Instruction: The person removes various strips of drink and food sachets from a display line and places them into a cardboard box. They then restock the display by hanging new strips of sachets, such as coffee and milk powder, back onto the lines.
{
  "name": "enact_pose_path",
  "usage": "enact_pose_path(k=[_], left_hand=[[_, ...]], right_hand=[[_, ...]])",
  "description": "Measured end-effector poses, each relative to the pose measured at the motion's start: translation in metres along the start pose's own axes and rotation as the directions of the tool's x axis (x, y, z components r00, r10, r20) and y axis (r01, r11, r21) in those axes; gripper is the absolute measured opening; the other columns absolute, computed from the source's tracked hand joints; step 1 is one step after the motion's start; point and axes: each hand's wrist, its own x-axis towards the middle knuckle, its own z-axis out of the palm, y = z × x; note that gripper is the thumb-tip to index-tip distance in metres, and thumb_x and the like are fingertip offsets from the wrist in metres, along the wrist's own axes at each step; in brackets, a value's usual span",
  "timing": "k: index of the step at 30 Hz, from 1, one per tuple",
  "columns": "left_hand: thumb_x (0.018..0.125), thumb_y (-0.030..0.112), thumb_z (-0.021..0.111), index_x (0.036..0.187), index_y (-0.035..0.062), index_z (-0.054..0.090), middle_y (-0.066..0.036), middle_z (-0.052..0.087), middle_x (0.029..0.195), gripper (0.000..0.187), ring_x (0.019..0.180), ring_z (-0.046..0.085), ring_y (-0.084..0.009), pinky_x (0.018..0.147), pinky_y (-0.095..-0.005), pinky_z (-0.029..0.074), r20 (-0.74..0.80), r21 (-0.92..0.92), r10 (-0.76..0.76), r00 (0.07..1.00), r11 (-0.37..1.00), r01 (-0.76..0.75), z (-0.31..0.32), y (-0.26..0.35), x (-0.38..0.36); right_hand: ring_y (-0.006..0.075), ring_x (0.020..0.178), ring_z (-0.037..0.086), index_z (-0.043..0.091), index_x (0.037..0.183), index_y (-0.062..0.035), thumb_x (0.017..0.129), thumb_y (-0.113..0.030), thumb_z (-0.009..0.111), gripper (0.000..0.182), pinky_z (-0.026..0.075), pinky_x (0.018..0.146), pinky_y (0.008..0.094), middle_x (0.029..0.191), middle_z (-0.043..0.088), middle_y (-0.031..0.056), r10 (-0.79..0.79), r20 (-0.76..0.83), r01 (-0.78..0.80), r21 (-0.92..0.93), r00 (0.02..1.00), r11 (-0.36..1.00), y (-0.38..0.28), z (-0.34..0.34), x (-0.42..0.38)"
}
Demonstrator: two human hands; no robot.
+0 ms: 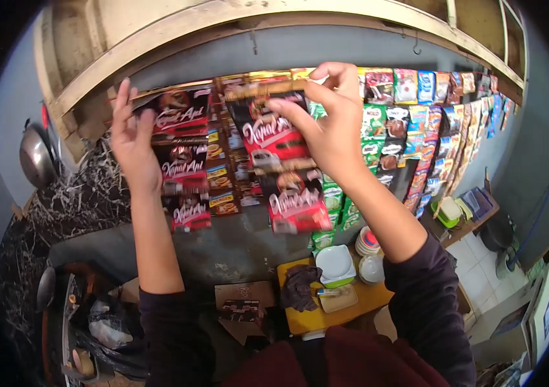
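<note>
My right hand (335, 126) pinches the top of a strip of coffee sachets (295, 201), thumb over the front of the upper packet. Two black-and-red "Kapal Api" packets of it show, one below the other, in front of the wall display. To the left, my left hand (133, 145) is raised with its fingers stretched up and apart, somewhat blurred. It is beside a hanging strip of the same coffee sachets (184, 161), its thumb close to the top packet's left edge. Brown and yellow sachets (223, 174) hang between the two strips.
More sachet strips (397, 122) hang along the wall to the right. Above runs a wooden shelf frame (223, 19). Below, a yellow table (294, 317) holds bowls (334, 263) and a dark cloth (300, 287). A cardboard box (242, 293) and black plastic bags (110, 335) are lower left.
</note>
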Motion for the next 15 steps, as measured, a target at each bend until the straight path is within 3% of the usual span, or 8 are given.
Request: enact_pose_path(k=[2,4,6,8,9,10,14,15], left_hand=[[0.086,0.006,0.045,0.101,0.0093,0.048,-0.017,0.033,0.129,0.016,0.114,0.040,-0.0294,0.093,-0.0371,0.036,0.032,-0.312,-0.106,0.994,0.944,0.111,0.022,0.024,-0.008],[0.087,0.008,0.042,0.109,0.0082,0.042,-0.015,0.042,0.123,0.022,0.109,0.045,-0.0263,0.090,-0.0354,0.040,0.072,-0.353,-0.155,0.985,0.920,0.171,0.044,0.033,-0.019],[0.088,0.010,0.040,0.111,0.0087,0.041,-0.013,0.045,0.119,0.023,0.105,0.048,-0.0248,0.087,-0.0347,0.042,0.106,-0.453,-0.340,0.935,0.820,0.350,0.068,0.033,-0.040],[0.090,0.016,0.038,0.114,0.0082,0.039,-0.008,0.052,0.106,0.025,0.090,0.055,-0.0177,0.074,-0.0297,0.049,0.231,-0.516,-0.575,0.785,0.612,0.600,0.102,0.041,-0.072],[0.089,0.016,0.039,0.114,0.0076,0.038,-0.007,0.052,0.103,0.026,0.086,0.056,-0.0161,0.070,-0.0280,0.049,0.247,-0.506,-0.649,0.720,0.547,0.667,0.125,0.045,-0.088],[0.089,0.016,0.040,0.114,0.0069,0.038,-0.006,0.052,0.101,0.027,0.082,0.056,-0.0146,0.066,-0.0263,0.050,0.273,-0.490,-0.714,0.645,0.473,0.732,0.150,0.047,-0.102],[0.088,0.011,0.042,0.113,0.0050,0.038,-0.005,0.050,0.098,0.026,0.085,0.052,-0.0109,0.076,-0.0238,0.042,0.565,-0.532,-0.605,0.560,0.251,0.808,0.253,0.037,-0.171],[0.087,0.011,0.043,0.113,0.0046,0.038,-0.005,0.050,0.097,0.027,0.087,0.050,-0.0109,0.077,-0.0237,0.040,0.725,-0.507,-0.432,0.536,0.193,0.840,0.274,0.044,-0.185]], right_hand=[[0.0239,0.082,0.046,0.057,0.066,-0.0001,0.062,-0.020,0.072,0.025,0.039,0.066,0.0315,0.089,0.046,0.0134,0.060,0.066,-0.064,0.065,0.996,0.996,-0.003,-0.036,-0.008],[0.0196,0.081,0.049,0.061,0.080,-0.0010,0.069,-0.016,0.067,0.020,0.040,0.069,0.0292,0.088,0.049,0.0113,0.231,0.218,-0.255,0.087,0.948,0.963,-0.007,-0.076,-0.018],[0.0154,0.084,0.050,0.055,0.097,-0.0013,0.072,-0.015,0.065,0.031,0.040,0.073,0.0288,0.091,0.051,0.0104,0.657,0.448,-0.795,0.321,0.606,0.514,-0.015,-0.118,-0.038],[0.0135,0.090,0.049,0.042,0.115,-0.0016,0.074,-0.013,0.064,0.048,0.039,0.078,0.0289,0.096,0.053,0.0107,0.598,0.480,-0.754,0.253,0.642,0.606,-0.018,-0.165,-0.060],[0.0139,0.094,0.049,0.033,0.120,-0.0011,0.072,-0.010,0.065,0.059,0.038,0.082,0.0288,0.101,0.053,0.0120,0.644,0.546,-0.833,0.216,0.536,0.510,-0.018,-0.193,-0.070],[0.0112,0.099,0.046,0.033,0.120,-0.0013,0.071,0.002,0.062,0.057,0.040,0.083,0.0266,0.108,0.049,0.0045,0.706,0.605,-0.878,-0.025,0.368,0.479,-0.017,-0.224,-0.079],[0.0149,0.093,0.052,0.040,0.109,-0.0020,0.069,0.000,0.063,0.046,0.042,0.081,0.0285,0.098,0.055,0.0084,0.917,0.261,-0.844,-0.374,0.303,0.385,-0.015,-0.320,-0.128],[0.0157,0.093,0.052,0.039,0.108,-0.0014,0.069,0.000,0.063,0.046,0.042,0.081,0.0288,0.098,0.055,0.0097,0.942,0.160,-0.822,-0.460,0.294,0.335,-0.015,-0.343,-0.135]])
